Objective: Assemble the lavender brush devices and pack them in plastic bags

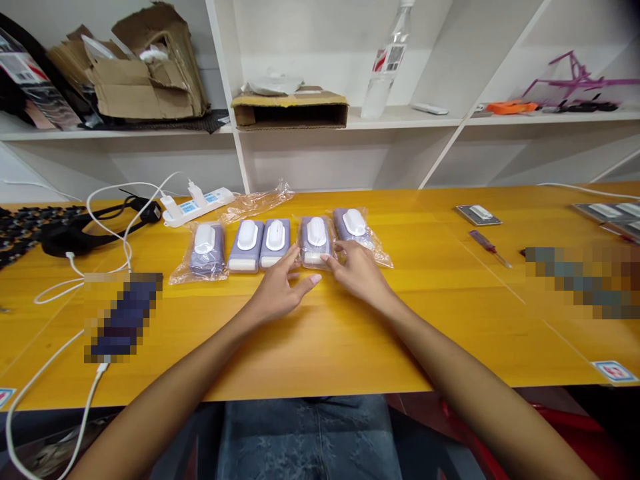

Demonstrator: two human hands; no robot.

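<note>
Bare forearms stretched out over a glossy yellow tabletop, ending in two open grips, fingers spread and nothing clasped. The left grip lay flat, its fingertips just beside the fourth of five oblong lilac plastic units lined up across the tabletop; the right grip rested its fingers on the clear film bag around the fifth, its thumb against the fourth. Each unit had a rounded white cap on top and a white band at one end. Three sat in crinkled clear bags, and two lay bare. Their hard moulded shells looked stiff and light and would probably handle easily, though the film might slip under the fingers, so the long sides seemed the surest place to take hold. Behind them lay a white power strip with a looping white cable. To the right, a red-handled screwdriver lay on the tabletop. Above stood white shelves holding torn cardboard boxes.
</note>
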